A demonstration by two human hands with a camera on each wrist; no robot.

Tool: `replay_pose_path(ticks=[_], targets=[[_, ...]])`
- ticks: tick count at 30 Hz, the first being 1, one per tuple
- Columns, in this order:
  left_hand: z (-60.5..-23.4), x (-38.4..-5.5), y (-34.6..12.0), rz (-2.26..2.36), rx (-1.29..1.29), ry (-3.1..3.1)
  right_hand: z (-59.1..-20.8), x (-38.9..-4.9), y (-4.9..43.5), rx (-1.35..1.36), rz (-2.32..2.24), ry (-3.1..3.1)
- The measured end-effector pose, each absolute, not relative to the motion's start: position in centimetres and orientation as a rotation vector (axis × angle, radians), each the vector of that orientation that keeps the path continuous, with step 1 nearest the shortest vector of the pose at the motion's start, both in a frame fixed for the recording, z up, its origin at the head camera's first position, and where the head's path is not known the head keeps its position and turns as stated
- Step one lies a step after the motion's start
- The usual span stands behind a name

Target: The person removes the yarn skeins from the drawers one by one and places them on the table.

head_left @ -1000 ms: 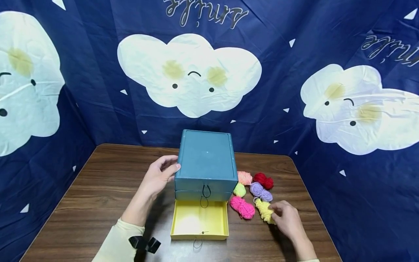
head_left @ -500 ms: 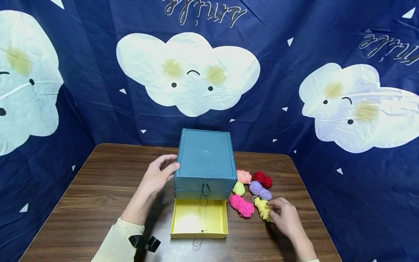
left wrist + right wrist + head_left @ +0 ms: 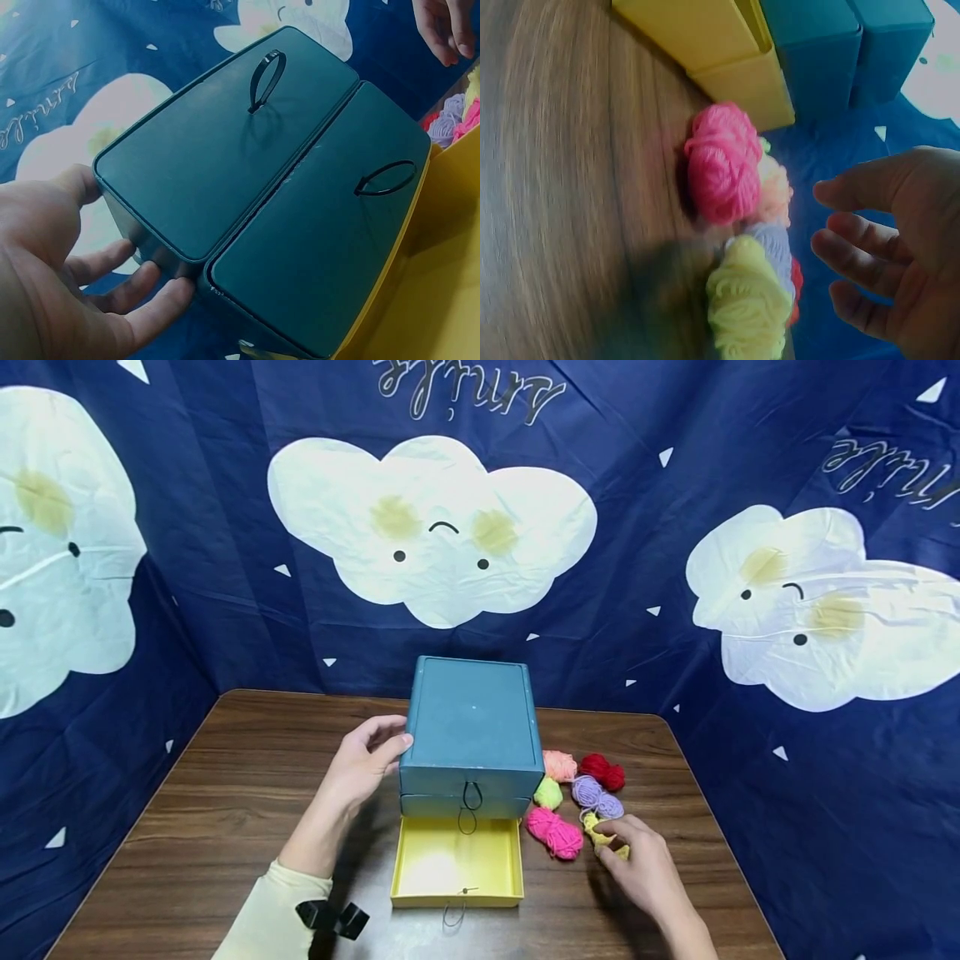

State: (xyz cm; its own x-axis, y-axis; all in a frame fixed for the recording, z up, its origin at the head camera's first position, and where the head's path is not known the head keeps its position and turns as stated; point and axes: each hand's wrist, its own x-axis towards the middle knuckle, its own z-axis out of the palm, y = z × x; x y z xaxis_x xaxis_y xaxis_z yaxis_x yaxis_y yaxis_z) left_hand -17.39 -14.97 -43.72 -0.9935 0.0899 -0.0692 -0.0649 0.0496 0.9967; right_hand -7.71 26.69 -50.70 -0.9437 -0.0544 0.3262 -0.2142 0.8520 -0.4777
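Note:
A blue-green drawer box (image 3: 474,714) stands on the table, its yellow bottom drawer (image 3: 427,852) pulled out. My left hand (image 3: 366,758) holds the box's left side, thumb at the top edge and fingers against the side wall. In the left wrist view, black loop pulls (image 3: 268,79) hang on the two closed blue-green fronts. My right hand (image 3: 637,860) hovers over a yellow yarn skein (image 3: 748,307), fingers parted and loosely bent; the right wrist view shows a gap between them. From the head, this hand partly hides the skein.
Beside the box's right side lie pink yarn (image 3: 555,833), purple yarn (image 3: 597,797), red yarn (image 3: 602,772), peach yarn (image 3: 559,766) and a lime-green ball (image 3: 549,793). A dark blue cloth with white clouds (image 3: 435,535) hangs behind the brown wooden table (image 3: 247,793).
My right hand has shifted left and forward, from the yellow skein's right side to over it. The left hand, box and drawer stay as they were.

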Motion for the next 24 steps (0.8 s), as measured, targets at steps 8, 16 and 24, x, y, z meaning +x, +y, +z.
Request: replay_pose_path(ticks=[8,16,24], targets=[[-43.7,-17.5,-14.9,2.097,0.037,2.179,-50.2,-7.4,25.0,0.326,0.765,-2.676],[-43.6,-17.6,-15.0,2.107,0.031,2.167,-50.0,-7.1,23.6,0.386,0.809,-2.650],[-43.5,-17.6,-15.0,2.108,0.021,2.163,-49.3,-6.3,22.5,0.458,0.905,-2.622]])
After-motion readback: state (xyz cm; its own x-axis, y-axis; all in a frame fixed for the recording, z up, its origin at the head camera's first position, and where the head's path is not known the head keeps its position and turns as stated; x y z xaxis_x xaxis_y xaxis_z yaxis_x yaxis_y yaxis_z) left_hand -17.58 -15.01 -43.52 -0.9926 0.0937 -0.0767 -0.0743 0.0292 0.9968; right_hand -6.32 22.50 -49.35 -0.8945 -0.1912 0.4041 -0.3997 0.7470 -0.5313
